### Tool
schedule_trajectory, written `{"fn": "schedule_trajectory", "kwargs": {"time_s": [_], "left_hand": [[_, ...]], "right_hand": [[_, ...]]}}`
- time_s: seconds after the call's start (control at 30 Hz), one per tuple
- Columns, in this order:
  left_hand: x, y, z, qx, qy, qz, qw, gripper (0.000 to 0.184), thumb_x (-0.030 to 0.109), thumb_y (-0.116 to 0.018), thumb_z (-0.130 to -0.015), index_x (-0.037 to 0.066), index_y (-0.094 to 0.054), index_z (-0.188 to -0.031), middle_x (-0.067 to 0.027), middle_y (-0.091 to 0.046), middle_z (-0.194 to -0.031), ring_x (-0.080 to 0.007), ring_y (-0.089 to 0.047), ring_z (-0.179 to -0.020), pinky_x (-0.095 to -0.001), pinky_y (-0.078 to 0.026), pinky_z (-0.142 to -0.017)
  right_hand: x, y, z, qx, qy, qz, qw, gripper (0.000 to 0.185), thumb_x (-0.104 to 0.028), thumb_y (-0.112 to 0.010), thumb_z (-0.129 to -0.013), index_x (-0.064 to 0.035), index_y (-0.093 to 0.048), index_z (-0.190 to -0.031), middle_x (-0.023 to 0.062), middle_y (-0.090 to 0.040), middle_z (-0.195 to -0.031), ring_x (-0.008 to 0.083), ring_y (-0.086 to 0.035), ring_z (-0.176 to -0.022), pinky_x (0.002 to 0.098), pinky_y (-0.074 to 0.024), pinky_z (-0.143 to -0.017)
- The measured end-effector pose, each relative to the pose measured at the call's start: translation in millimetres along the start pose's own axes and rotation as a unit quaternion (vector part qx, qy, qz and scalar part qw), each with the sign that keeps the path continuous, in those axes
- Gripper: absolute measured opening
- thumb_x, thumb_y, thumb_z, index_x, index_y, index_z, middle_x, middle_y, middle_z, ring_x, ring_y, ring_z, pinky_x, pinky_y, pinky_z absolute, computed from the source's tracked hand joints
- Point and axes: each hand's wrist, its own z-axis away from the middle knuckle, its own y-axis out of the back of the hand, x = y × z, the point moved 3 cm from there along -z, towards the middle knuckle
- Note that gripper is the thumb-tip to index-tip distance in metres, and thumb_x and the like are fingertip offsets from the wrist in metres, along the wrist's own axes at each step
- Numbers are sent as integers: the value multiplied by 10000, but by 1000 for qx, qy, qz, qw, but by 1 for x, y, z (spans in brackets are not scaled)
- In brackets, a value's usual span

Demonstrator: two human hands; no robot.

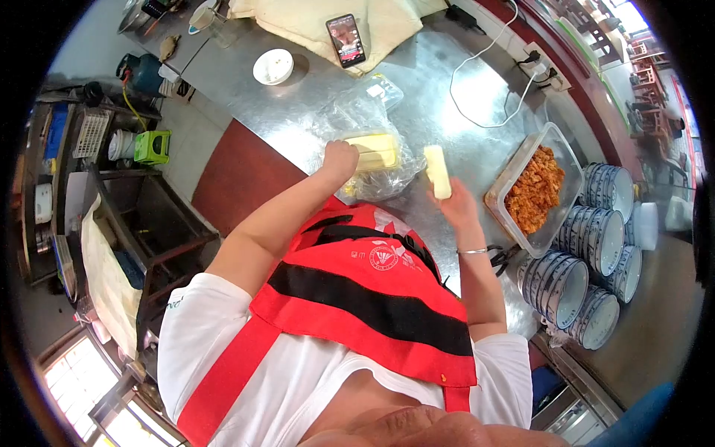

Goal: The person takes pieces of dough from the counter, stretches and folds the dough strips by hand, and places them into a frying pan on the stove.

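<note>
My right hand (pixel 456 203) is closed around the lower end of a pale yellow, bar-shaped block (pixel 438 171), which it holds upright above the metal table. Larger pale yellow blocks (pixel 376 151) lie in a crumpled clear plastic bag (pixel 346 112) in front of my body. With fingers curled, my left hand (pixel 340 162) grips the left side of this bag, right against the blocks. Its fingertips are partly hidden. I cannot tell what kind of food the blocks are.
On the right stand a clear tub (pixel 553 135) of reddish-orange food (pixel 535 190) and stacked patterned bowls (pixel 555 287). A white bowl (pixel 273 67), a phone (pixel 345 40) on a cream cloth (pixel 298 16) and a white cable (pixel 468 118) lie across the far part of the metal table (pixel 417 82).
</note>
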Motion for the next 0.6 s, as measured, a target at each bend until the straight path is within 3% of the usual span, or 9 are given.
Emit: {"fn": "schedule_trajectory", "kwargs": {"time_s": [0.03, 0.13, 0.23, 0.3, 0.33, 0.4, 0.47, 0.57, 0.6], "left_hand": [[0, 0, -2, -12, 16, -3, 1000, 132, 150, -555, -763, 105, -678, -746, -91, -662, -779, -241, -639, -774, -394, -466, -652], [-1, 2, -7, -3, 43, -7, 999, 138, 153, -550, -771, 111, -679, -748, -92, -669, -783, -233, -643, -775, -394, -462, -666], [0, 1, -10, -37, 38, -7, 999, 155, 162, -538, -792, 118, -685, -776, -90, -678, -803, -226, -646, -784, -389, -453, -685], [0, 1, -14, -43, 52, 10, 998, 144, 145, -537, -786, 111, -678, -781, -109, -677, -804, -250, -651, -776, -406, -459, -675], [-2, 0, -14, -50, 70, 27, 996, 136, 129, -537, -779, 105, -671, -787, -129, -676, -805, -273, -656, -767, -423, -466, -666], [-3, 0, -16, -75, 58, 17, 995, 144, 139, -535, -782, 109, -675, -792, -131, -679, -797, -267, -660, -763, -416, -464, -664], [-5, -2, -17, -100, 46, 7, 994, 152, 149, -532, -784, 114, -680, -796, -132, -682, -789, -261, -664, -758, -409, -461, -663], [-8, 2, -26, -42, 10, 7, 999, 146, 155, -560, -752, 81, -680, -791, -155, -678, -790, -290, -665, -736, -436, -477, -668], [-10, 6, -36, -136, 6, 101, 986, 139, 151, -580, -758, 54, -667, -804, -143, -674, -800, -282, -665, -748, -421, -492, -664]], "right_hand": [[0, -5, 6, -20, 10, 112, 993, 346, -188, -413, -973, 7, -448, -1256, 161, -522, -1249, 310, -543, -1104, 509, -434, -966], [12, -5, 36, 46, -48, 28, 997, 379, -169, -462, -948, 10, -430, -1280, 149, -521, -1233, 291, -544, -1100, 519, -441, -955], [24, 1, 40, 170, -93, -78, 978, 471, -168, -529, -905, 2, -400, -1325, 134, -527, -1206, 251, -557, -1058, 463, -471, -890], [23, 1, 42, 335, -139, 126, 923, 498, -171, -580, -863, -6, -444, -1313, 110, -549, -1165, 202, -557, -1005, 346, -469, -836], [28, 1, 42, 335, -139, 126, 923, 498, -171, -580, -863, -6, -444, -1313, 110, -549, -1165, 202, -557, -1005, 346, -469, -836], [24, -5, 40, 317, 27, 258, 912, 476, -167, -617, -837, -11, -503, -1272, 91, -568, -1140, 152, -541, -978, 273, -446, -807], [12, -31, 40, 278, 22, 240, 930, 457, -159, -620, -835, 9, -518, -1247, 114, -587, -1117, 158, -560, -965, 272, -448, -821], [-15, -72, 32, 176, 25, 193, 965, 435, -169, -618, -852, 15, -526, -1235, 117, -585, -1136, 157, -558, -981, 278, -445, -855], [-22, -85, 28, 109, 33, 164, 980, 431, -185, -612, -871, 2, -520, -1248, 96, -563, -1178, 149, -537, -1011, 286, -439, -876]]}}
